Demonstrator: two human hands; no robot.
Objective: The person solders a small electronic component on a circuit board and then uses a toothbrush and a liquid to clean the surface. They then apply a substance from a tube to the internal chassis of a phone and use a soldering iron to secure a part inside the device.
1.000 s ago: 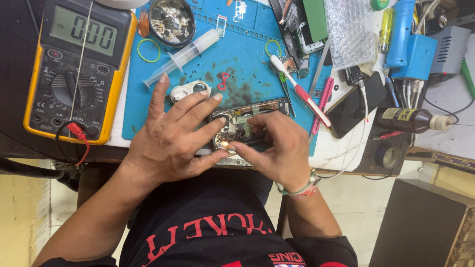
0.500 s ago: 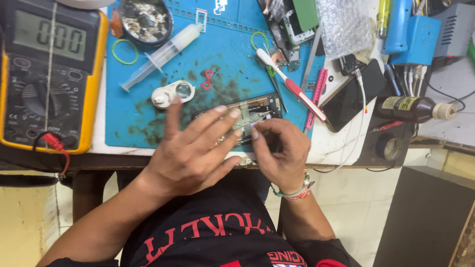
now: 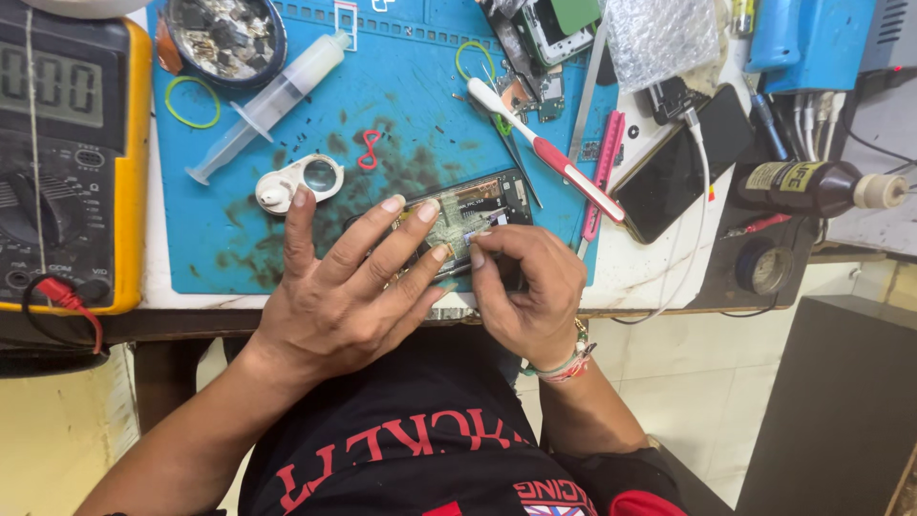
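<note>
An opened phone with its circuit board exposed lies on the blue work mat at the table's near edge. My left hand rests flat on its left part, fingers spread and pressing it down. My right hand pinches a small part on the board with thumb and forefinger; the part is too small to make out. A white and red toothbrush lies just beyond the phone. A white eye loupe sits next to my left forefinger.
A yellow multimeter with a red lead is at the left. A syringe, a dish of small parts, a red rubber band, a black phone on a cable, a brown bottle and blue tools surround the mat.
The view has shifted left and nearer to the table. My right hand's fingertips have closed onto the board's middle. My left hand stays spread over the phone.
</note>
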